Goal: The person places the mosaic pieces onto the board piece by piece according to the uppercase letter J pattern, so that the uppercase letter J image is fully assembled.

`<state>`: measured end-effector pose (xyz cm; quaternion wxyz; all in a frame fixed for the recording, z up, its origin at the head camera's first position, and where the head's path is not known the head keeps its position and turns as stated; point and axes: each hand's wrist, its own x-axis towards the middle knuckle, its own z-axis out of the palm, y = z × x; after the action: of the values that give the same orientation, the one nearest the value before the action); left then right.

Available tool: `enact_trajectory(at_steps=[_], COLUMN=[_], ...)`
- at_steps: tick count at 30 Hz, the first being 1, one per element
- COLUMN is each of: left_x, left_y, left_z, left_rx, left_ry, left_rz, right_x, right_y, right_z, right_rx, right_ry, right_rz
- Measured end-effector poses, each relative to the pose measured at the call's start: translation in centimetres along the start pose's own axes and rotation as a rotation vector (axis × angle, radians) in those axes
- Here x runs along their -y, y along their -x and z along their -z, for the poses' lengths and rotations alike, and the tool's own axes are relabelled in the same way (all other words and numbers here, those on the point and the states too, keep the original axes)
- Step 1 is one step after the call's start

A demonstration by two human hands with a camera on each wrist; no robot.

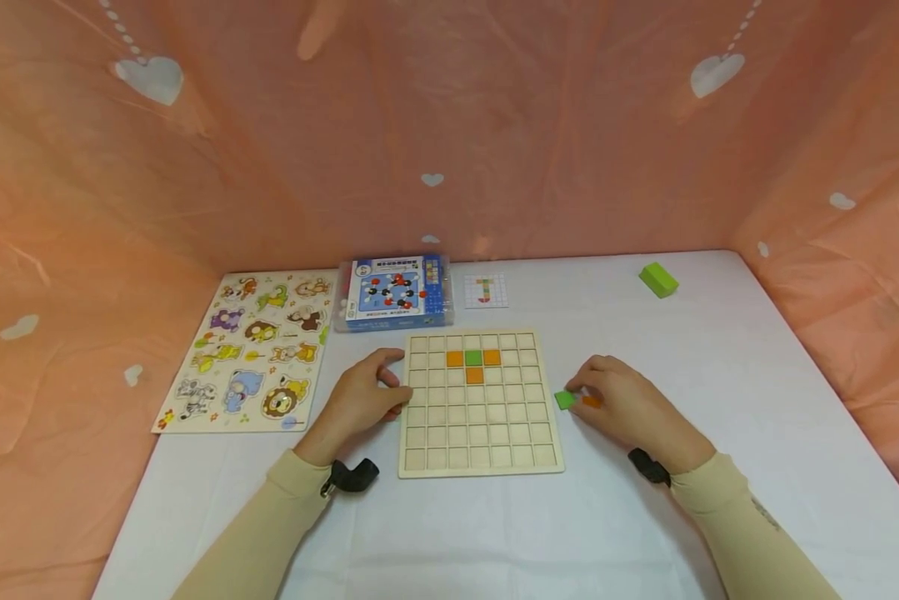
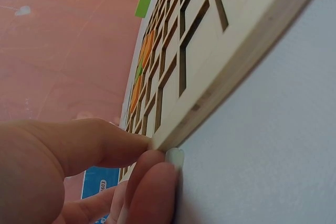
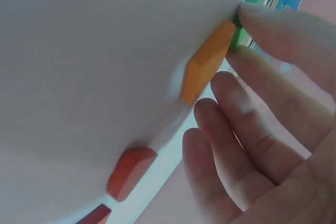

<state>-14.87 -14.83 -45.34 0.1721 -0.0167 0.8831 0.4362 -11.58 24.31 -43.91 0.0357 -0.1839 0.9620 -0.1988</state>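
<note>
A light wooden grid board (image 1: 479, 414) lies flat before me. Set in its upper cells are a green square tile (image 1: 473, 357) and three orange ones, one of them the orange tile (image 1: 475, 376) below the green. My left hand (image 1: 361, 402) pinches the board's left edge (image 2: 173, 135) between thumb and fingers. Right of the board, my right hand (image 1: 632, 410) pinches a loose green tile (image 1: 564, 400) with thumb and forefinger. Just beside those fingers lies an orange tile (image 3: 209, 62). In the right wrist view, two red pieces (image 3: 131, 174) lie farther along; the hand hides them from the head view.
Left of the board lies an animal puzzle board (image 1: 257, 354). Behind it stand a blue box (image 1: 395, 296) in a clear case and a small pattern card (image 1: 486, 291). A green block (image 1: 658, 280) sits at the back right. Pink curtain (image 1: 539, 125) encloses the white table.
</note>
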Motion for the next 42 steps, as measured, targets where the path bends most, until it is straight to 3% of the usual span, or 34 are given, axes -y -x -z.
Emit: enact_trajectory(at_steps=[11,20,25,29,42], left_x=[0.1,0.3,0.3,0.3,0.2], left_y=[0.0,0.0,0.0,-0.1,-0.1], left_z=[-0.1,0.0,0.0,-0.1,-0.1], left_rx=[-0.001,-0.003,-0.005,-0.001,-0.008], left_ry=[0.021,0.010,0.008,0.015,0.023], left_rz=[0.000,-0.005,-0.013,-0.010,-0.010], right_x=[0.7,5.0,7.1,8.0,9.2], right_y=[-1.8,-4.9,-6.2,-6.6,-6.8], right_z=[0.2,-1.1,-2.3,-3.0,-3.5], right_rx=[-0.039,0.013,0.021,0.017,0.035], right_ry=[0.002,-0.058,-0.049,-0.020,0.013], right_rz=[0.045,0.045,0.114,0.160,0.145])
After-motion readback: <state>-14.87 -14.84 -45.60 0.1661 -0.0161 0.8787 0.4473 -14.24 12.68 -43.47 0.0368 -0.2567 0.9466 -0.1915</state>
